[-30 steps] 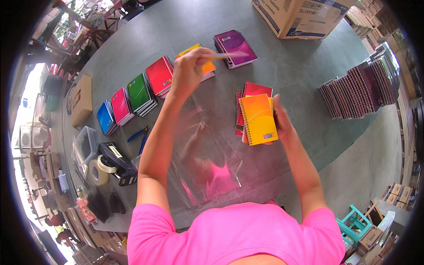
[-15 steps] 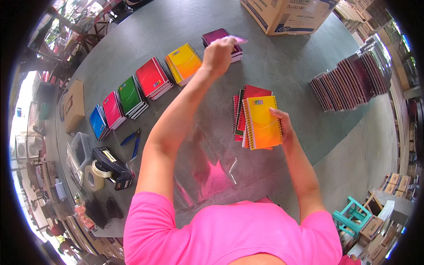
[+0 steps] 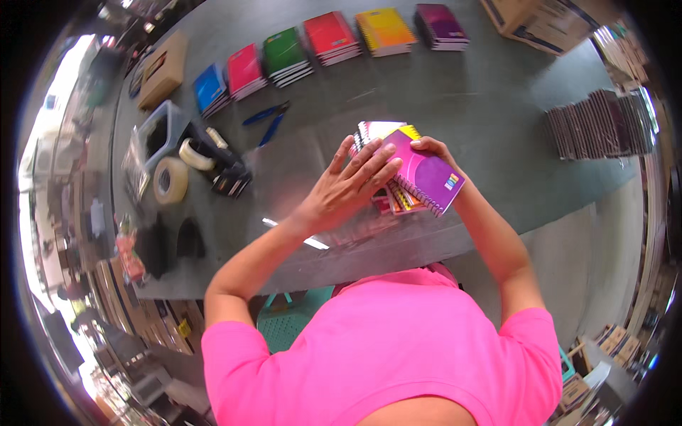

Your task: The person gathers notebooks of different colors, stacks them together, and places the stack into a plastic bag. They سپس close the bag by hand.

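Observation:
A small bundle of spiral notebooks is in my right hand [image 3: 435,152], whose thumb presses on the top cover. That top one is a purple notebook [image 3: 433,170], tilted. Beneath it, a yellow corner, white pages and red and orange edges stick out, fanned unevenly. My left hand [image 3: 348,183] lies flat with fingers spread against the bundle's left side, its fingertips reaching over the purple cover. Along the far side stand piles by colour: blue notebooks [image 3: 211,89], pink notebooks [image 3: 246,69], green notebooks [image 3: 287,53], red notebooks [image 3: 330,35], yellow notebooks [image 3: 384,30] and dark purple notebooks [image 3: 440,25].
Blue-handled pliers [image 3: 267,121] lie left of centre. Farther left are a black tape dispenser [image 3: 226,167], a tape roll [image 3: 170,180] and a clear plastic container [image 3: 160,135]. A leaning row of wrapped notebooks [image 3: 600,126] stands right, near a cardboard box [image 3: 554,25]. Clear film [image 3: 298,177] covers the near tabletop.
My left hand has come back from the dark purple pile to the bundle. A purple notebook now tops it instead of the yellow one. The head view has shifted, so the piles appear higher.

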A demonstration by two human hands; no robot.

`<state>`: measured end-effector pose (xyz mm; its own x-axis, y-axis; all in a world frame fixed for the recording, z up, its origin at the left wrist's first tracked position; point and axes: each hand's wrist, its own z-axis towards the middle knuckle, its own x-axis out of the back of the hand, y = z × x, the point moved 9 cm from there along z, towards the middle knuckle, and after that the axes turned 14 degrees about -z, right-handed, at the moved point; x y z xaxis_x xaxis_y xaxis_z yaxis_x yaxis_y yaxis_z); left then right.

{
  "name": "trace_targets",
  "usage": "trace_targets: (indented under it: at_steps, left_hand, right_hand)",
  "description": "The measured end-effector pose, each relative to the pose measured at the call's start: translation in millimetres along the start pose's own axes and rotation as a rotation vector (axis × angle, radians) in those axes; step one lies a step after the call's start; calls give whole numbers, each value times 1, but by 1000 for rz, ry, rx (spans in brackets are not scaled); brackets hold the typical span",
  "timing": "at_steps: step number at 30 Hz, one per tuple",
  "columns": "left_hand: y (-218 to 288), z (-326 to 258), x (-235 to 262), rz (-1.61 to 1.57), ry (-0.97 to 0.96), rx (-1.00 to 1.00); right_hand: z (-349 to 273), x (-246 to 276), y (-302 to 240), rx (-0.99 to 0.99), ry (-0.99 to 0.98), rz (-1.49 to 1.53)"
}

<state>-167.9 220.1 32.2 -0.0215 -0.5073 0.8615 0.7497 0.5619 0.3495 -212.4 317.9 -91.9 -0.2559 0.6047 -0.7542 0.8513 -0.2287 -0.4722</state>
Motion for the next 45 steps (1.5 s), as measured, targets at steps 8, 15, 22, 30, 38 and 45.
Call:
trace_targets:
  at_steps: [8, 15, 22, 30, 38, 45]
  left_hand:
    - [-69, -142, 14, -801, 685, 562]
    - [-71, -172, 6, -942, 901, 714]
    - [-62, -175, -10, -798, 929, 572]
    - [-62, -155, -24, -713, 779, 496]
    - [-68, -149, -11, -591, 582, 562]
    - [-68, -141, -14, -825, 536, 541]
  right_hand:
    - [47, -93, -6, 400, -246, -673]
    - [59, -113, 32, 826, 92, -835]
    - [53, -117, 42, 844, 102, -1013]
    - [41, -82, 49, 962, 234, -1099]
    - [18, -91, 26, 986, 145, -1018]
    - [6, -116, 18, 1226, 411, -1452]
